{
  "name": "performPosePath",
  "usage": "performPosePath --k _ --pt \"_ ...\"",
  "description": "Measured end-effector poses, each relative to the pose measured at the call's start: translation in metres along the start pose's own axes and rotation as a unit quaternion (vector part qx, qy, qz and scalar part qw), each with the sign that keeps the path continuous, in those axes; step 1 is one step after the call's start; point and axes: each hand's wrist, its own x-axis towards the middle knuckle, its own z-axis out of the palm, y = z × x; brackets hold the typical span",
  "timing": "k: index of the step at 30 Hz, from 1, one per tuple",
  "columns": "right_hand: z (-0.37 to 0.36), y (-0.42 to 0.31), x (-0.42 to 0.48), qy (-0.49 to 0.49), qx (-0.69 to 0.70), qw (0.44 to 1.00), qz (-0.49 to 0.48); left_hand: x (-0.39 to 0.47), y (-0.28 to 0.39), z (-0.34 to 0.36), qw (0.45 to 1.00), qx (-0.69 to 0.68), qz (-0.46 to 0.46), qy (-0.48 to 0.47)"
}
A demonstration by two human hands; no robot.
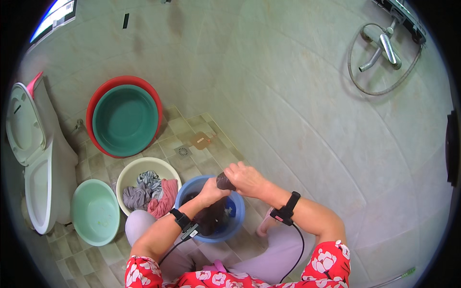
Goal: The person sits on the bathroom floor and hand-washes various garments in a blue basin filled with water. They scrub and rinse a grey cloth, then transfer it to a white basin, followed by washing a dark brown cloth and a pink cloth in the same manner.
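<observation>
Both hands grip a dark brown wet cloth (225, 182) above a blue plastic basin (238, 225). My left hand (212, 192) holds it from the left, and my right hand (246, 180) is closed around its upper end on the right. The short bunched stretch between them looks tight. Below my left hand, more dark cloth (210, 217) hangs or lies in the basin; where the held piece ends is hidden. Just left of it, a cream basin (126, 171) holds gray, patterned and pink cloths (165, 198).
A light green basin (94, 205) sits on the tiled floor at left, beside a toilet (39, 187) with its lid up. Green (126, 120) and red (94, 91) basins lean on the wall. A floor drain (183, 151) lies ahead; a shower mixer (385, 50) hangs upper right.
</observation>
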Motion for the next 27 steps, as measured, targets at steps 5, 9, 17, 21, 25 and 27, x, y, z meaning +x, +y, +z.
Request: performPosePath --k 5,9,17,21,25,27 --pt "0.017 -0.002 -0.006 -0.163 0.159 0.959 0.166 -0.006 0.001 0.015 0.971 0.219 0.064 0.069" --pt "0.005 0.007 0.011 -0.355 0.302 0.828 0.312 -0.015 0.016 0.021 0.957 0.252 0.083 0.115" --pt "-0.010 0.002 0.002 -0.127 0.334 0.881 0.309 -0.009 0.013 -0.006 0.972 0.212 0.093 0.045" --pt "-0.026 -0.001 -0.007 0.045 0.285 0.948 0.134 0.003 -0.007 -0.009 0.992 -0.049 0.103 0.051" --pt "-0.029 -0.001 -0.020 0.100 0.054 0.993 -0.040 -0.002 0.010 -0.011 0.984 -0.175 -0.024 0.015" --pt "-0.014 0.002 -0.020 0.123 -0.057 0.984 -0.117 -0.004 0.010 -0.009 0.972 -0.231 -0.032 0.014"
